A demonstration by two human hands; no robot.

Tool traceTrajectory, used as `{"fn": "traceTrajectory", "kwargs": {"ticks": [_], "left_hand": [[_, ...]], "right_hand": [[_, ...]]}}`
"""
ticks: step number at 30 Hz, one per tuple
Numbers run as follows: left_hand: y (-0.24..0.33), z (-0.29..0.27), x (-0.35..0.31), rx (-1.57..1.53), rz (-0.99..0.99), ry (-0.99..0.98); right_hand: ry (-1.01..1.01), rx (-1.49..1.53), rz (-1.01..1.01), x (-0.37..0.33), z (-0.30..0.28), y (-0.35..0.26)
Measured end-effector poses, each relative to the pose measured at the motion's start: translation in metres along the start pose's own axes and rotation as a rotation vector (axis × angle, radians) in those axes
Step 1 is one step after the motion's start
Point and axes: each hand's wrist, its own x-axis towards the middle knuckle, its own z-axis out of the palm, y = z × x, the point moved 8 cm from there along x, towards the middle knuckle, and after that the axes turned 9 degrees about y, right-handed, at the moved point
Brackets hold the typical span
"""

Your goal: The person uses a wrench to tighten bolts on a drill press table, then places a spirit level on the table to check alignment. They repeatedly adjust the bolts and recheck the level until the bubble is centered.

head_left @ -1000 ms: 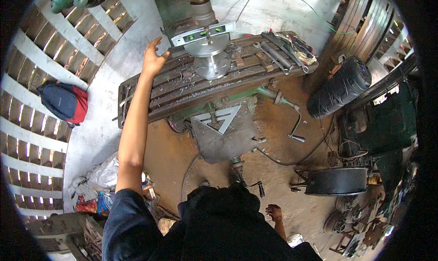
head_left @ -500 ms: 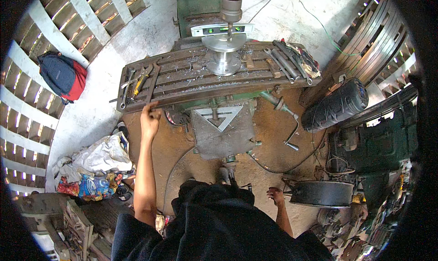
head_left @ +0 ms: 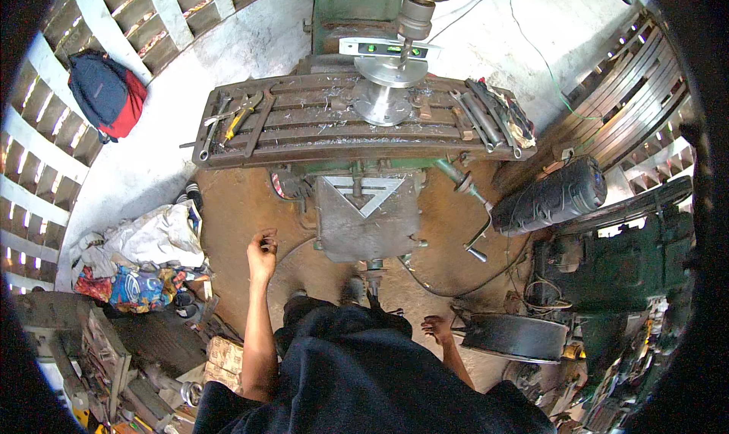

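My left hand (head_left: 263, 255) hangs in the air below the near left edge of the slotted machine table (head_left: 304, 157). Its fingers are loosely bent and nothing shows in them. Low on the right, my right hand (head_left: 437, 329) is open beside a black drum-like rim (head_left: 516, 337), its fingers apart and holding nothing. On the table stands a shiny flanged metal piece (head_left: 383, 106), with a drill bit (head_left: 406, 52) in the chuck (head_left: 415, 18) at its top disc. A spirit level (head_left: 372, 48) lies behind that disc.
Yellow-handled pliers (head_left: 241, 120) and a wrench (head_left: 206, 139) lie at the table's left end; more wrenches (head_left: 477, 120) lie at its right. A crank handle (head_left: 477, 244) sticks out in front. Cloth and bags (head_left: 148, 244) are heaped left; a black cylinder (head_left: 550, 196) stands right.
My left hand has drawn back from the table's near edge toward my body, its fingers a little more curled. My right hand has shifted slightly left. The view has moved somewhat.
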Motion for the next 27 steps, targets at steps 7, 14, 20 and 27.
{"fn": "traceTrajectory", "kwargs": {"ticks": [7, 14, 20, 27], "left_hand": [[0.003, 0.014, -0.018, 0.044, 0.036, -0.032], [0.002, 0.022, -0.03, 0.064, -0.128, -0.077], [-0.017, 0.017, -0.046, 0.112, -0.175, -0.111], [-0.037, 0.014, -0.049, -0.004, -0.112, -0.095]], "right_hand": [[0.005, -0.229, -0.06, -0.006, 0.01, -0.008], [0.021, -0.202, -0.044, -0.027, 0.012, -0.029], [0.064, -0.288, -0.033, -0.023, 0.009, -0.043], [-0.072, -0.24, -0.049, -0.001, 0.017, -0.038]]}}
